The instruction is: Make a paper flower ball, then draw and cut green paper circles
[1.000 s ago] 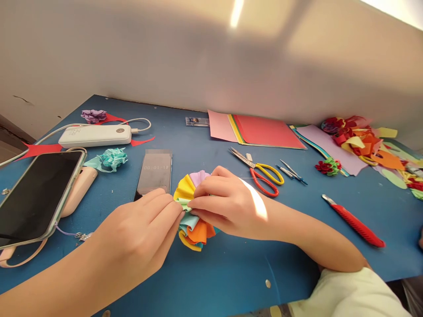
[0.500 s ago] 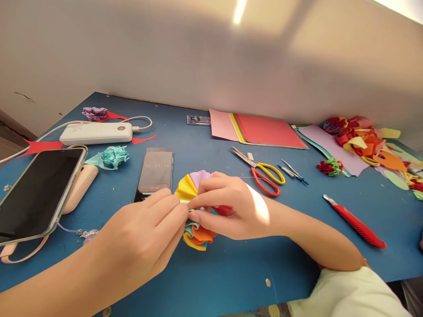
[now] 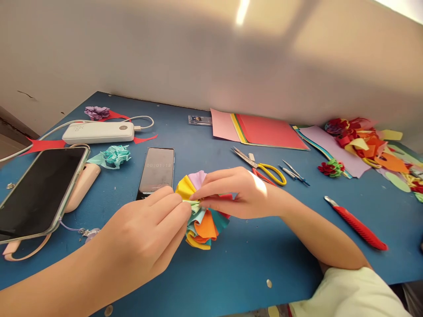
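Observation:
A ruffled flower (image 3: 205, 225) of folded pieces in yellow, lilac, orange, teal, red and pale green is held just above the blue table. My left hand (image 3: 150, 231) is closed on its left edge, and the fingertips there are hidden behind the knuckles. Over the flower's middle, my right hand (image 3: 236, 193) pinches with thumb and forefinger at the inner folds. Whether something thin is also between those fingertips cannot be made out. Behind my left hand lies a phone (image 3: 157, 169) showing a timer.
Scissors (image 3: 261, 167), tweezers (image 3: 295, 171) and a red-handled cutter (image 3: 358, 223) lie to the right. Coloured sheets (image 3: 271, 132) rest by the wall, with a heap of paper scraps (image 3: 363, 143) further right. On the left are a white power bank (image 3: 98, 132) and a larger phone (image 3: 42, 189).
My right hand has shifted slightly up and right, uncovering more of the flower's orange and teal folds. My left hand keeps its grip in nearly the same place.

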Action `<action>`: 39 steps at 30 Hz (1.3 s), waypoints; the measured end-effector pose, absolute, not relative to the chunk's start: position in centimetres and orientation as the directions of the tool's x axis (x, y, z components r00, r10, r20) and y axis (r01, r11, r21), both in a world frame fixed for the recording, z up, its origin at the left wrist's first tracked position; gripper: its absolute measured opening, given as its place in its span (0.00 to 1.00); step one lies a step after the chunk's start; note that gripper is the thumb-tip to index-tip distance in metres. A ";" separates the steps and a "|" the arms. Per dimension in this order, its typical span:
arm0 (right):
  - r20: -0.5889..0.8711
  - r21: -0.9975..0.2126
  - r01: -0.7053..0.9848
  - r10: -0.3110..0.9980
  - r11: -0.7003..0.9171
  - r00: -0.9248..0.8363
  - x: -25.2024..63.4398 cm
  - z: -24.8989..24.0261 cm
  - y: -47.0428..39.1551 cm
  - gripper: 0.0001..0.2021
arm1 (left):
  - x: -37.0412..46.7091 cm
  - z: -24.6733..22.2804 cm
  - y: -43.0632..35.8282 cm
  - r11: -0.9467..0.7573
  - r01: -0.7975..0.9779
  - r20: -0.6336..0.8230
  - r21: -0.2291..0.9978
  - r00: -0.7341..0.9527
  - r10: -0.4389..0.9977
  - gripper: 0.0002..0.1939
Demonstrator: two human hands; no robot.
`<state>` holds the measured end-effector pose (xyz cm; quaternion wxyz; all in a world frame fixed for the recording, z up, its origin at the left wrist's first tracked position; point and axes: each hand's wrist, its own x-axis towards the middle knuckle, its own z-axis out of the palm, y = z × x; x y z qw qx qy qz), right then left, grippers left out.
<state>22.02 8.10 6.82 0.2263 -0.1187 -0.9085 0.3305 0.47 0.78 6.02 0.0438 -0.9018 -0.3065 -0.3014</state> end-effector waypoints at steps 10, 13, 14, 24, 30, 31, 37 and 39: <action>0.390 -0.154 0.202 0.247 0.967 -0.887 21.6 6.5 6.9 0.09 | 0.3 5.9 0.8 -0.793 0.587 0.527 0.159 0.629 0.571 0.05; 0.400 -0.104 0.215 0.239 0.971 -0.885 21.5 6.3 6.8 0.10 | 0.4 5.9 0.8 -0.793 0.587 0.501 0.165 0.642 0.580 0.05; 0.407 -0.100 0.214 0.236 0.972 -0.882 21.5 6.2 6.7 0.10 | 0.4 5.9 0.9 -0.794 0.583 0.493 0.171 0.647 0.582 0.05; 0.469 -0.087 0.245 0.257 0.966 -0.845 21.2 5.4 5.2 0.10 | 0.4 6.7 1.0 -0.812 0.568 0.393 0.134 0.722 0.569 0.11; 0.412 -0.138 0.276 0.308 0.951 -0.858 21.1 5.9 5.1 0.12 | -0.1 6.8 1.0 -0.827 0.560 0.348 0.044 0.768 0.538 0.13; 0.398 -0.143 0.276 0.310 0.951 -0.863 21.1 6.1 5.1 0.11 | -0.2 6.7 1.0 -0.833 0.554 0.356 -0.012 0.780 0.514 0.13; 0.345 -0.115 0.289 0.311 0.950 -0.886 21.3 6.6 4.9 0.09 | 0.3 6.0 1.0 -0.837 0.517 0.427 -0.180 0.807 0.407 0.10; 0.360 -0.119 0.306 0.328 0.945 -0.873 21.3 6.5 4.8 0.11 | 0.4 5.9 1.1 -0.838 0.527 0.438 -0.141 0.792 0.425 0.10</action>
